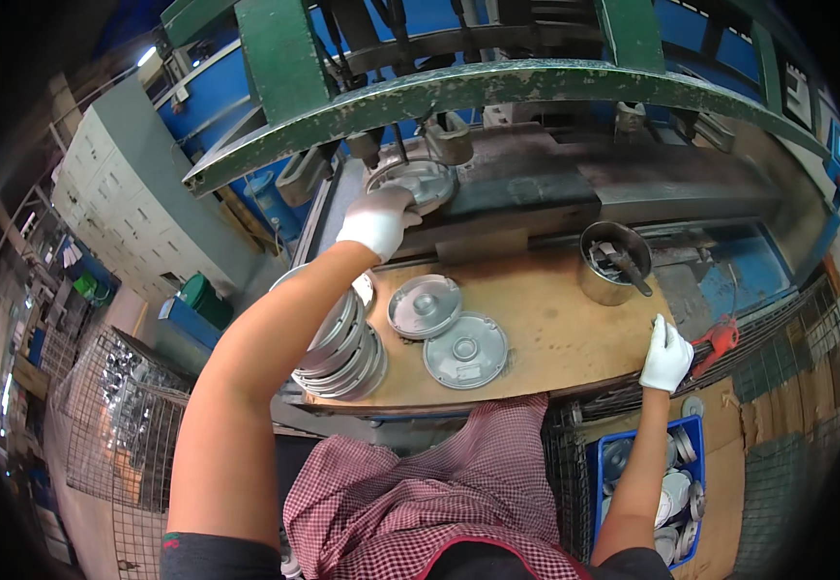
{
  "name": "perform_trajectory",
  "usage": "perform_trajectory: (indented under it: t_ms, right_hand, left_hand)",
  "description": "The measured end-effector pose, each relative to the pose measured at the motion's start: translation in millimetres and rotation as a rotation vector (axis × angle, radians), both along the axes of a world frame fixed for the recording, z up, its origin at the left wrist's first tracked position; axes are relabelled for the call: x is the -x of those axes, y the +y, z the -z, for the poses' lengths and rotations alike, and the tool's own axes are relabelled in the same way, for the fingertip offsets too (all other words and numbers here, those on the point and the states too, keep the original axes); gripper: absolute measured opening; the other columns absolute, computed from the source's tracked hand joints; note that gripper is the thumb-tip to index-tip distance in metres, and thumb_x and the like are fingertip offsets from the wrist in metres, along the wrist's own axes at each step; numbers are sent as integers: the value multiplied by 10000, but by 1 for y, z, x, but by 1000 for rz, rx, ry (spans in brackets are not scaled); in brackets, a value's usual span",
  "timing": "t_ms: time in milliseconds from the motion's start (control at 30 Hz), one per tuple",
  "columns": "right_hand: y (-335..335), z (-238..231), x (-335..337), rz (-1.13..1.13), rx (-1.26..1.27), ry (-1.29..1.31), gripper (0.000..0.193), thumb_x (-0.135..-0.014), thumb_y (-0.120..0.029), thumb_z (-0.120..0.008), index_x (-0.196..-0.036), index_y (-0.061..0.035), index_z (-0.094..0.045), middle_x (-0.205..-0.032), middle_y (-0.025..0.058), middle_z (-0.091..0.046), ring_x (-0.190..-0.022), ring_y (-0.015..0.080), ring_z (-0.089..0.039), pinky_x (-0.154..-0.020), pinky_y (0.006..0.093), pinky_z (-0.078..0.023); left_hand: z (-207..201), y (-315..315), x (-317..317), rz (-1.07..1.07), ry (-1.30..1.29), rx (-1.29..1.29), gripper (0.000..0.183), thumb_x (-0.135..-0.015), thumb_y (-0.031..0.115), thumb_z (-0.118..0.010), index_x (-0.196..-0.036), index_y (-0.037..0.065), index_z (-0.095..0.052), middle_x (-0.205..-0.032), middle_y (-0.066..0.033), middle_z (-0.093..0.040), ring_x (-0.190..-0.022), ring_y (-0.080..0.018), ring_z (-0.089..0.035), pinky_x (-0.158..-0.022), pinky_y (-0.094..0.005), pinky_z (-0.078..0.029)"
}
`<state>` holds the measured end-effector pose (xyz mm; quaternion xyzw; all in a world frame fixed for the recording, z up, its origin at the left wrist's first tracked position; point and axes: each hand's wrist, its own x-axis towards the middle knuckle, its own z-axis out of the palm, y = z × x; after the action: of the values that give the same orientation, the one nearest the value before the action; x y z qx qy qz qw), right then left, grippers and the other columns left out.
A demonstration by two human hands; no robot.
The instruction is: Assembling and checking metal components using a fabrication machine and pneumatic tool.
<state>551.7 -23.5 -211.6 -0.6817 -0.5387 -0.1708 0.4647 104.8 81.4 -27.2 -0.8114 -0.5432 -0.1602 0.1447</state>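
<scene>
Head view: the gloved left hand point(379, 220) reaches forward to a metal disc point(422, 184) under the machine, its fingers at the disc's near edge; the blur means I cannot tell whether they are clamped on it. The hands are well apart. The gloved right hand point(667, 358) is over the table's right end, fingers bent together, just beside a red thing point(720, 340); I cannot tell whether it grips anything. Ahead of the right hand, to its left, a metal pot point(605, 289) holds dark and grey pieces, and a dark handle pokes over its rim. Below the right hand, beside that forearm, a blue crate point(602, 474) is filled with round metal parts point(673, 495). Nearer the body than the left hand, a stack of discs point(342, 365) stands on the table point(555, 338), with two loose discs point(465, 350) to its right, their edges meeting. Far left of the left hand, a wire basket point(86, 459) holds shiny metal pieces point(134, 411).
</scene>
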Motion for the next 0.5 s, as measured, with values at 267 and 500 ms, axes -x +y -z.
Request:
perform_trajectory:
  t_ms: [267, 500]
  right_hand:
    - [0, 0, 1, 2, -23, -4, 146, -874, -177, -659, -833, -60, -736, -746, 102, -690, -680, 265, -618, -695, 382, -441]
    - [0, 0, 0, -8, -39, -37, 132, -867, -167, -668, -822, -61, -732, -734, 107, -683, -663, 275, -608, -690, 387, -440]
  left_hand:
    - [1, 44, 2, -114, -104, 141, 250, -858, 203, -650, -1065, 64, -654, -1055, -186, -652, -975, -378, -612, -837, -423, -476]
    - [4, 46, 16, -80, -183, 158, 248, -840, 207, -672, -1032, 51, -674, -1014, -183, -663, -957, -370, -617, -836, -412, -468]
